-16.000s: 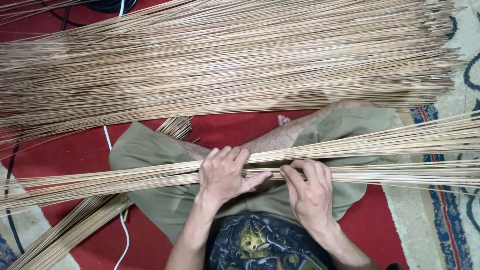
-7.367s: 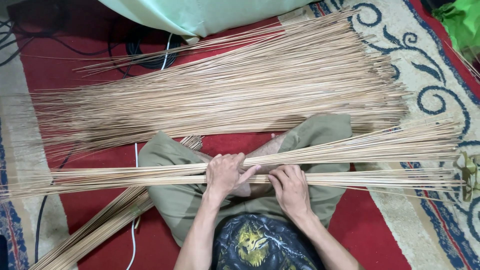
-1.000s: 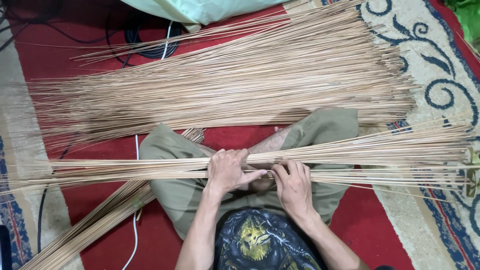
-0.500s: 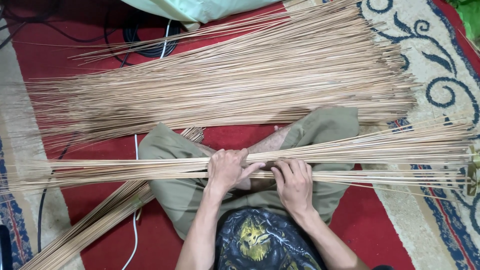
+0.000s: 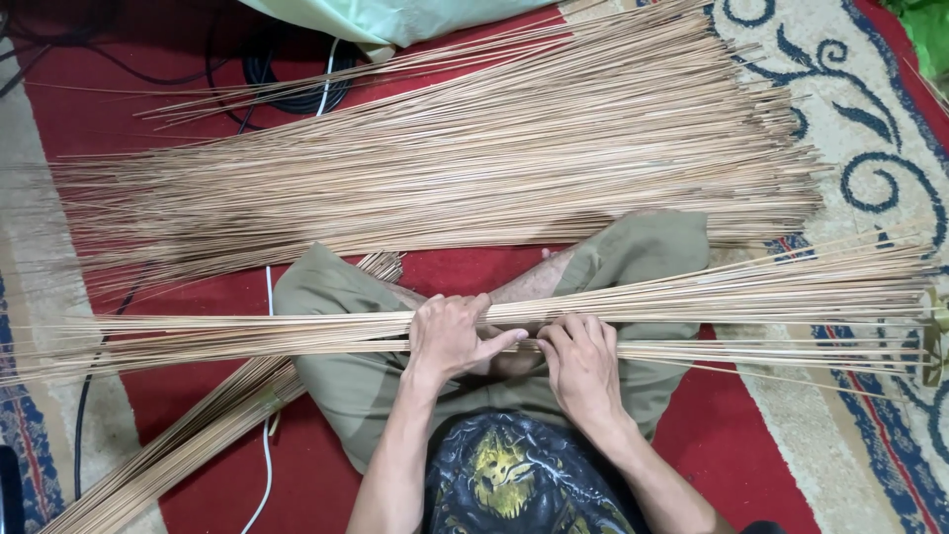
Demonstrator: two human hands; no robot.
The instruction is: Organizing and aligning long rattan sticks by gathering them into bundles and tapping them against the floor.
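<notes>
I sit cross-legged on a red carpet with a long flat bundle of thin tan sticks (image 5: 751, 297) lying across my lap, reaching from the left edge to the far right. My left hand (image 5: 450, 336) rests on top of the bundle at its middle, fingers curled over the sticks and pointing right. Beside it, my right hand (image 5: 581, 361) presses on the sticks with its fingers bent, fingertips near the left hand's. Both hands grip the same bundle.
A big fanned pile of the same sticks (image 5: 465, 158) covers the floor ahead. A tied bundle (image 5: 198, 435) lies diagonally at lower left. Black cables (image 5: 287, 94) and a white cord (image 5: 267, 297) run under the sticks. A pale green cloth (image 5: 395, 18) lies at the top.
Almost nothing has moved in the last second; my fingers shift slightly on the sticks in my lap. Earlier the view swung a little.
</notes>
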